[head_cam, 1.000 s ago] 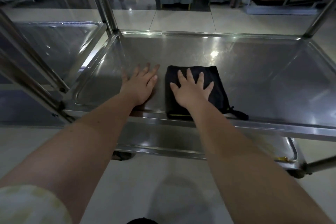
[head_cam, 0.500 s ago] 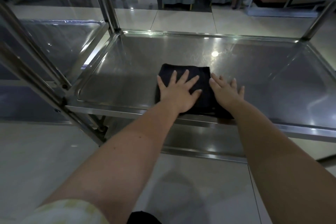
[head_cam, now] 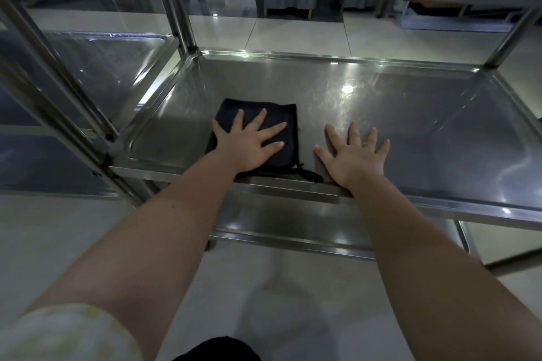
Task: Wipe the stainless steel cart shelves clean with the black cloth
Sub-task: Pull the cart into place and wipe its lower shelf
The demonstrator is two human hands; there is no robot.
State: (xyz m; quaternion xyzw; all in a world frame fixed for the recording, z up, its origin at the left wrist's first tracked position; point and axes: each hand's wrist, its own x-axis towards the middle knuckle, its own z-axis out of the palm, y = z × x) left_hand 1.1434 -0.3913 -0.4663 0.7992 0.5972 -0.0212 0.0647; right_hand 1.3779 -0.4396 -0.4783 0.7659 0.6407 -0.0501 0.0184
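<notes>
No words, numbers or signs to read anywhere, not on the black cloth (head_cam: 278, 115) nor on the shiny cart shelf (head_cam: 416, 132)

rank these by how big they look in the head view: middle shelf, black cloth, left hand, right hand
middle shelf
black cloth, partly under the left hand
left hand and right hand: look alike, tied

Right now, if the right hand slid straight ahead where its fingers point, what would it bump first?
The right hand lies flat on the bare shelf. The path ahead looks free, so it would likely reach the raised back rim first. The black cloth sits to its left.
</notes>
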